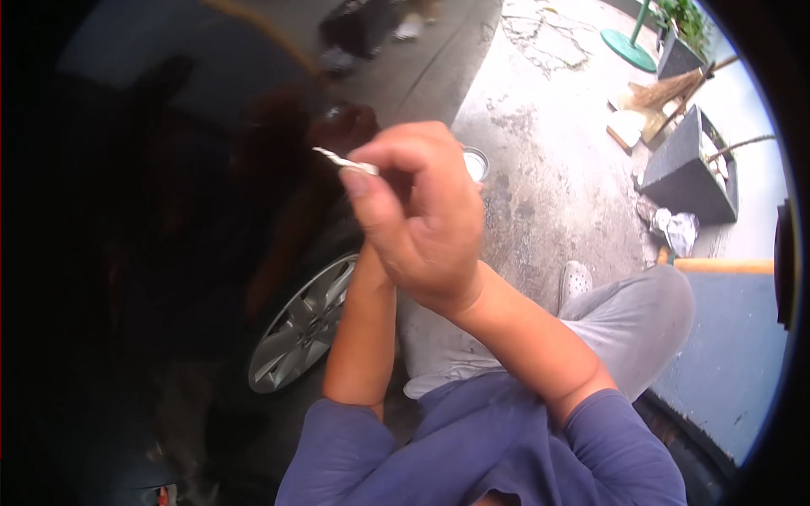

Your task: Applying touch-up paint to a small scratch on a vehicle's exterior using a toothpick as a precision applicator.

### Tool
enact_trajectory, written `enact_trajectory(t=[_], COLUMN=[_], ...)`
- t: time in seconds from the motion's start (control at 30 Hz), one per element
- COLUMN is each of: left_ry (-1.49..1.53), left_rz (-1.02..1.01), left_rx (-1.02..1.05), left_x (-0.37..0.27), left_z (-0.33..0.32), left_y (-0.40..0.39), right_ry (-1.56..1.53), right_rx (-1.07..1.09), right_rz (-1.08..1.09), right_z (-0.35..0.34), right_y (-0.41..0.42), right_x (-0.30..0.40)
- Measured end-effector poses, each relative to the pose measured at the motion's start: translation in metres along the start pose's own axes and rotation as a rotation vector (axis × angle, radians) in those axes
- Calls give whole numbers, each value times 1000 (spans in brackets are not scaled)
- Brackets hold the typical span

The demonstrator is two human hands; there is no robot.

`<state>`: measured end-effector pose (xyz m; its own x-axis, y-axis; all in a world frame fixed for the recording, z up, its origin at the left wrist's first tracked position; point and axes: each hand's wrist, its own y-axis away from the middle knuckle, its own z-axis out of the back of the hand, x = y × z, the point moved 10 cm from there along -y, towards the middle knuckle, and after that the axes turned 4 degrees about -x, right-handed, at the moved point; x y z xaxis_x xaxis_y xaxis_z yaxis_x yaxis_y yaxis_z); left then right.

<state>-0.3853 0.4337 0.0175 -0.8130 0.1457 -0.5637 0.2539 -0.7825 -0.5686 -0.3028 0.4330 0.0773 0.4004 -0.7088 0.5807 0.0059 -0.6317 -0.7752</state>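
Note:
My right hand (424, 215) is raised in front of a glossy dark car panel (190, 253). Between its thumb and forefinger is a thin white twisted strip (335, 157), perhaps paper or cloth; its tip points left at the panel. My forearms cross, and most of my left hand (479, 186) is hidden behind the right one. Bits of its skin show at the edge of a round open tin (476, 164) with pale contents, which it appears to hold. My reflection shows dimly in the panel.
A silver car wheel (304, 329) stands left of my forearms. Stained concrete (531, 164) stretches ahead. To the right are a grey planter (690, 171), a straw broom (664, 92), a crumpled plastic bag (677, 231) and a blue-grey panel (721, 341) with a wooden edge. A green round base (628, 50) stands farther off.

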Motion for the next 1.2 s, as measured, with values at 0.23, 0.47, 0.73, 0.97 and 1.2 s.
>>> enact_trajectory(t=[0.23, 0.47, 0.73, 0.97, 1.2], left_ry=[-35, -26, -3, 0, 25], left_rz=[-63, 51, -52, 16, -22], left_rx=[22, -16, -50, -34, -55], left_x=[-13, -8, -2, 0, 0], left_z=[-4, -6, -7, -4, -7], left_y=[-6, -2, -1, -3, -3], right_ry=[13, 53, 5, -2, 11], right_rx=[-21, -9, -50, 60, 64], right_rz=[9, 88, -11, -27, -2], right_z=[0, -9, -14, -20, -21], right_y=[-9, -11, -12, -12, -12], right_x=[-6, -4, -11, -11, -9])
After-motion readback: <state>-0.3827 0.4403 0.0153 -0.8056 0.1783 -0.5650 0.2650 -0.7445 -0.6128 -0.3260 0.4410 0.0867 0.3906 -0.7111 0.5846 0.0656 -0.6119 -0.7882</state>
